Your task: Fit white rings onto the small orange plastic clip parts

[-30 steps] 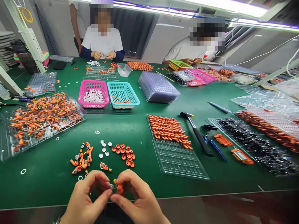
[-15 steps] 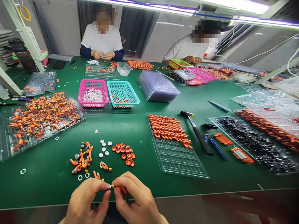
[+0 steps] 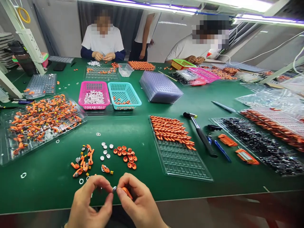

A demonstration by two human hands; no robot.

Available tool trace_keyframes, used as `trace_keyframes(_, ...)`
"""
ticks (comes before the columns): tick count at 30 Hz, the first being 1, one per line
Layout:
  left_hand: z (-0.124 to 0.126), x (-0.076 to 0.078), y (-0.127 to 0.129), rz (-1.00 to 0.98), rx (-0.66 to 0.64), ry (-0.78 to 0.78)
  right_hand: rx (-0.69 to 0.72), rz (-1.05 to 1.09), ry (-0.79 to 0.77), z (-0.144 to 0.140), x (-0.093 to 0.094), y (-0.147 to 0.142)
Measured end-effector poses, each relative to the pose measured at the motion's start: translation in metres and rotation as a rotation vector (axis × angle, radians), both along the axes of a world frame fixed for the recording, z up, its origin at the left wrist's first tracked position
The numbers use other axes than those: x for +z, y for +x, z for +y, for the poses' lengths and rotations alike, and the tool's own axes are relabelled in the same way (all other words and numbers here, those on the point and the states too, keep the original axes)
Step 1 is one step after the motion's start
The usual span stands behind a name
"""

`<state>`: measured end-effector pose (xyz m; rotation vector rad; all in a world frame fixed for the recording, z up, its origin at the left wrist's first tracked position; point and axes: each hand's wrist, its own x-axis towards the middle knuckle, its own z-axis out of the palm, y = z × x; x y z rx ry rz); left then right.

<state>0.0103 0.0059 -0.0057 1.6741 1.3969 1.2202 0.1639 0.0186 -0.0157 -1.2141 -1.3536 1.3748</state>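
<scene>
My left hand has its thumb and index finger brought together at a small silver round part, above the table's front edge. My right hand pinches an orange curved earbud shell, mostly covered by the fingers. The silver part sits between the two hands' fingertips and seems joined to the shell; the join is hidden. Just beyond my hands lie a loose orange piece with a gold-coloured end, a cluster of similar orange pieces, white discs and orange round caps.
On the left is a tray heaped with orange pieces. Pink and turquoise baskets stand beyond. To the right are a tray with orange parts, a hammer and black parts. Two people work opposite; another stands behind.
My fingertips have shifted slightly, and the silver part now shows its round face between them. More of the orange shell shows in my right hand. A standing person has appeared at the back.
</scene>
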Motion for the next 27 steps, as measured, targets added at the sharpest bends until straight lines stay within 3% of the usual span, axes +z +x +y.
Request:
trace_keyframes(16, -0.001, 0.003, 0.0, 0.061, -0.043, 0.062, 0.1, 0.341, -0.298, 0.004, -0.01, -0.001)
trace_keyframes(23, 0.0, 0.01, 0.0, 0.088, -0.114, 0.022, 0.21, 0.626, -0.583, 0.01, -0.016, -0.001)
trace_keyframes(27, 0.011, 0.009, -0.014, 0.208, -0.136, 0.004, 0.288, 0.704, -0.668, 0.012, -0.015, 0.005)
